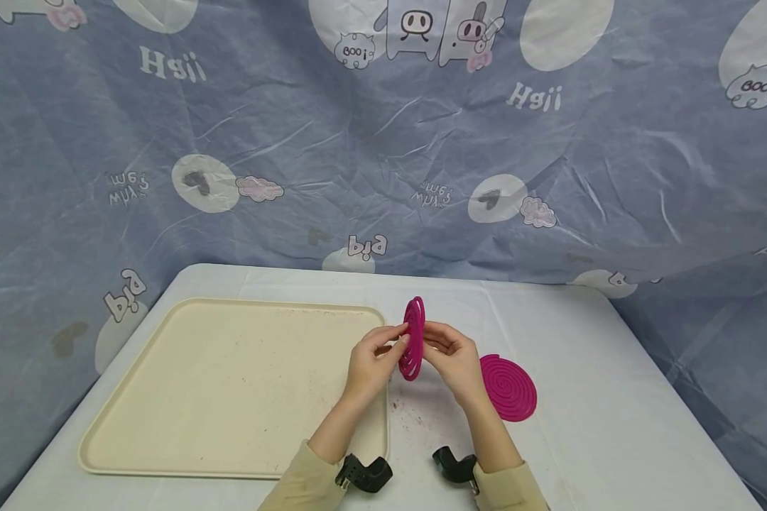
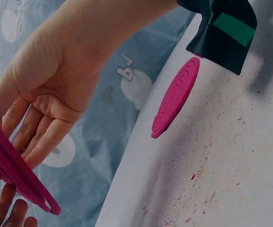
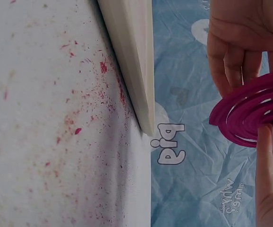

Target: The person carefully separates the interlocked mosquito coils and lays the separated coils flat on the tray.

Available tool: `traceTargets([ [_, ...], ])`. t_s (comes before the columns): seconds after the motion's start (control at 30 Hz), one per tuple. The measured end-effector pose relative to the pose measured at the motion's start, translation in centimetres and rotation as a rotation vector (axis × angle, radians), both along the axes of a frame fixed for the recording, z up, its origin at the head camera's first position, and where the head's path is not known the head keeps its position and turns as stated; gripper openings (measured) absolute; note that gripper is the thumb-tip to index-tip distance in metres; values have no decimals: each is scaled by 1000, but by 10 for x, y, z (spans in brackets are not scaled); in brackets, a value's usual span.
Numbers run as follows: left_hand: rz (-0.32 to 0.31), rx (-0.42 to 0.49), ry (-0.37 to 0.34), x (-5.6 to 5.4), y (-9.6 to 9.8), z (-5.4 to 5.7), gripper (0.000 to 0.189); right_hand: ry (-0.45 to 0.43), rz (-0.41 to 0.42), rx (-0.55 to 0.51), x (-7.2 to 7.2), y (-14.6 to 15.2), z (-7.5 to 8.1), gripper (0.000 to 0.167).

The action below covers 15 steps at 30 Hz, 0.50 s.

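A magenta spiral mosquito coil (image 1: 412, 339) is held up on edge above the table, beside the tray's right side. My left hand (image 1: 369, 362) pinches it from the left with thumb and fingers. From the other side, my right hand (image 1: 455, 358) grips it too. In the right wrist view the held coil (image 3: 250, 111) shows thin gaps between its rings. A second magenta coil (image 1: 510, 389) lies flat on the table, right of my right hand; part of it is hidden behind the right forearm.
A cream tray (image 1: 230, 390) with a raised rim covers the table's left part, with small specks on it. Reddish crumbs (image 3: 103, 68) are scattered over the white table (image 1: 581, 426) beside it. A blue printed cloth (image 1: 358, 142) hangs behind. Black wrist mounts (image 1: 366, 474) sit at both sleeves.
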<state>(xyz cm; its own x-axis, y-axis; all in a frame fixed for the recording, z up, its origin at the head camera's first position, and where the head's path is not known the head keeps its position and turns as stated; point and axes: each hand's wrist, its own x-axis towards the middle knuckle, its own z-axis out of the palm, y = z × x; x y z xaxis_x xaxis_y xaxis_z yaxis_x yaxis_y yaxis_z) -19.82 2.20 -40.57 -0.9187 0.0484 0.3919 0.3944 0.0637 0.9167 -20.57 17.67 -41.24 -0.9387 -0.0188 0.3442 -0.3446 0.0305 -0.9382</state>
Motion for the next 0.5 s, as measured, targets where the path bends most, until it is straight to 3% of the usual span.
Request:
traceTargets([
  [0.1, 31, -16, 31, -6, 4, -14, 24, -3, -4, 2, 0, -1, -1, 32],
  [0.3, 92, -52, 81, -7, 5, -18, 21, -16, -8, 33, 0, -4, -2, 30],
  [0.5, 31, -38, 118, -8, 1, -16, 23, -26, -47, 21, 1, -5, 0, 26],
])
